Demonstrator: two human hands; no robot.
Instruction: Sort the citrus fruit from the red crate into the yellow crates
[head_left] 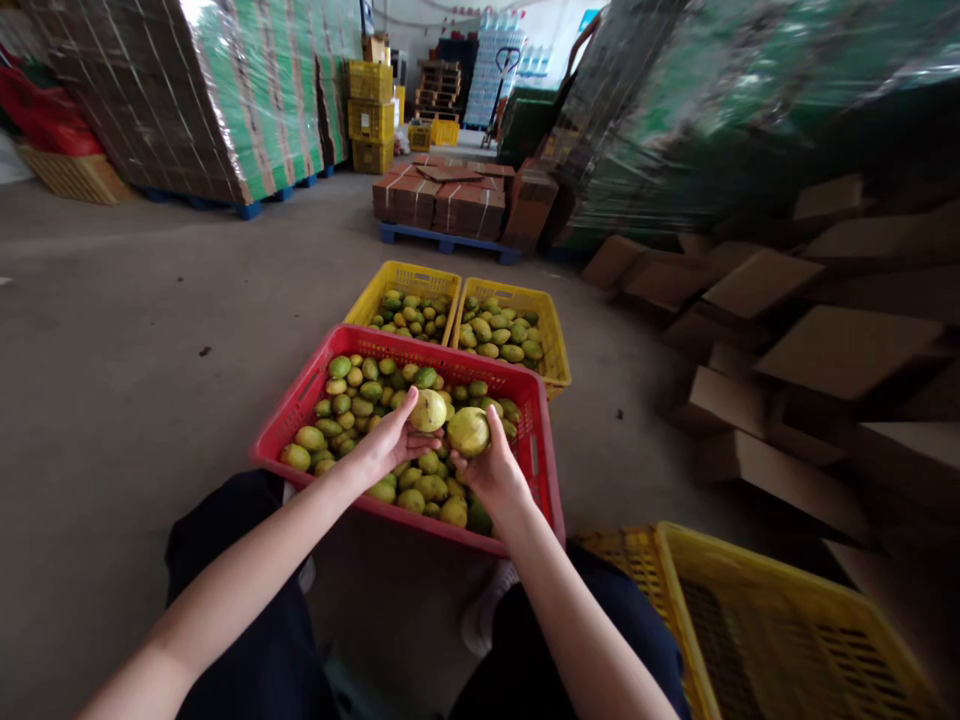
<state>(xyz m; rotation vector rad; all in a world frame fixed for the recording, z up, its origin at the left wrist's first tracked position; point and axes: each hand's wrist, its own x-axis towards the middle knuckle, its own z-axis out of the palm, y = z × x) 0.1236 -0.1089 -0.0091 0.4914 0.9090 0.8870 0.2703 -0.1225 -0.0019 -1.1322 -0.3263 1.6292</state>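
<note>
In front of me stands a red plastic crate (551, 470) holding many yellow-green fruits that look like lemons. Above it, my left hand (394, 440) grips a pale yellow lemon (429, 411), thumb on top and fingers beneath. Close beside it, my right hand (489, 468) is closed round a second, slightly larger yellow-green lemon (469, 432) with darker marks on its skin. The two fruits are side by side, nearly touching. Parts of the heap below are hidden by my hands and forearms.
Beyond the red crate are two yellow crates (561, 345) of similar fruit. Another yellow crate (667, 590) is by my right knee. Cardboard boxes (847, 350) lie piled at right. Wrapped pallet stacks (255, 100) and flattened cartons (469, 205) on a blue pallet stand farther off.
</note>
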